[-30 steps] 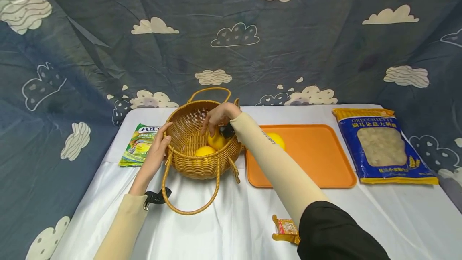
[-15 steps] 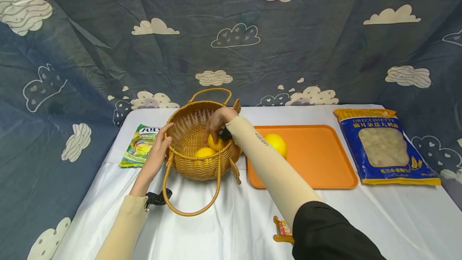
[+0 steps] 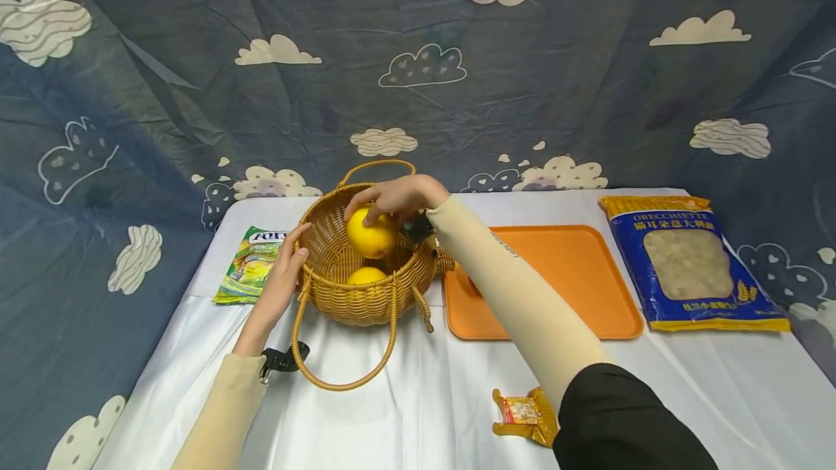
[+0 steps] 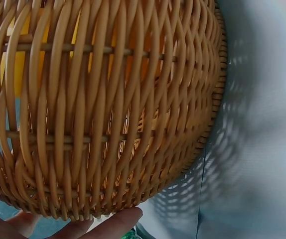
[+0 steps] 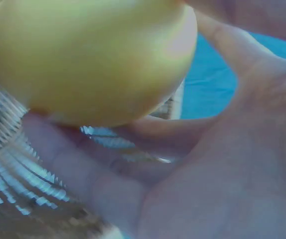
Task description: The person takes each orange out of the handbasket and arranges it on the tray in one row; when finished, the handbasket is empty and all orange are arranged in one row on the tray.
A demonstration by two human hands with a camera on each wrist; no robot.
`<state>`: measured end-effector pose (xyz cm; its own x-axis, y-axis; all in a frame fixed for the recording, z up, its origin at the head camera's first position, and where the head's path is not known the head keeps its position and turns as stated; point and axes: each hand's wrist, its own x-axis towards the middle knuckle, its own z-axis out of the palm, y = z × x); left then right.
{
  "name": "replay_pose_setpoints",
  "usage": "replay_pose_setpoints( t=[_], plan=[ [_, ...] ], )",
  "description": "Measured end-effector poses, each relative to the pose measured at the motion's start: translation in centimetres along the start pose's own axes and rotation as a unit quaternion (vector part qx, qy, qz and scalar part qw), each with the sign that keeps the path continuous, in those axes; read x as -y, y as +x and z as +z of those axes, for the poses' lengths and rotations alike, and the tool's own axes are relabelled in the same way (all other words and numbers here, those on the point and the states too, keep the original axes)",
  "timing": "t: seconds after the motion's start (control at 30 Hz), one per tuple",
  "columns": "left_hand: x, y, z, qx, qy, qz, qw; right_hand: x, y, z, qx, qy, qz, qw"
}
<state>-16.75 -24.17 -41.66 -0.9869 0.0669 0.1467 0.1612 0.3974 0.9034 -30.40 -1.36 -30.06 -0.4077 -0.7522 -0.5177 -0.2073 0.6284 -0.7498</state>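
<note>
My right hand (image 3: 398,196) grips a smooth, rounded yellow fruit (image 3: 372,233) above the inside of a wicker basket (image 3: 353,303). In the right wrist view, thumb and fingers surround this fruit (image 5: 93,59); its exact kind cannot be told. A second yellow fruit (image 3: 367,275) lies in the basket near the front wall. My left hand (image 3: 282,274) rests against the basket's left rim with its fingers extended. From the left wrist, fingertips (image 4: 123,219) touch the woven edge, and yellow shows through the weave.
Right of the basket lies an orange tray (image 3: 562,281), partly covered by my right forearm; a small reddish edge shows on it. A blue pasta bag (image 3: 692,263) is far right, a green Fox's packet (image 3: 251,267) left. A small golden packet (image 3: 522,412) lies in front.
My right hand has come up from low in the basket and now holds a yellow fruit higher, near the rim. The left hand stays at the rim.
</note>
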Motion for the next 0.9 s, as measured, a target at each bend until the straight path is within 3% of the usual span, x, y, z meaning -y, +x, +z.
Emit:
replay_pose_setpoints(
  t=[0.13,0.17,0.3,0.5,0.6,0.9],
  plan=[
    [0.0,0.0,0.0,0.0,0.004,0.001,1.0,0.0,-2.0,-0.6,-0.005,0.041,-0.066,0.997],
    [-0.5,-0.2,0.0,0.001,0.004,0.0,1.0,-0.1,-2.5,-0.8,-0.008,0.047,-0.081,0.9956],
    [-0.7,-0.2,0.0,0.004,-0.001,0.0,1.0,-1.1,-4.6,-1.6,-0.023,0.033,-0.139,0.9895],
    [-3.4,-0.9,0.1,0.008,-0.011,-0.003,0.9999,-3.4,-7.8,-2.2,-0.063,0.067,-0.192,0.9771],
    [-3.9,-1.1,0.1,0.008,-0.008,-0.003,0.9999,-4.9,-9.4,-2.4,-0.093,0.093,-0.194,0.9721],
    [-0.4,-0.2,0.1,0.003,0.001,-0.002,1.0,-10.8,-13.9,-1.9,-0.166,0.129,-0.149,0.9662]
  ],
)
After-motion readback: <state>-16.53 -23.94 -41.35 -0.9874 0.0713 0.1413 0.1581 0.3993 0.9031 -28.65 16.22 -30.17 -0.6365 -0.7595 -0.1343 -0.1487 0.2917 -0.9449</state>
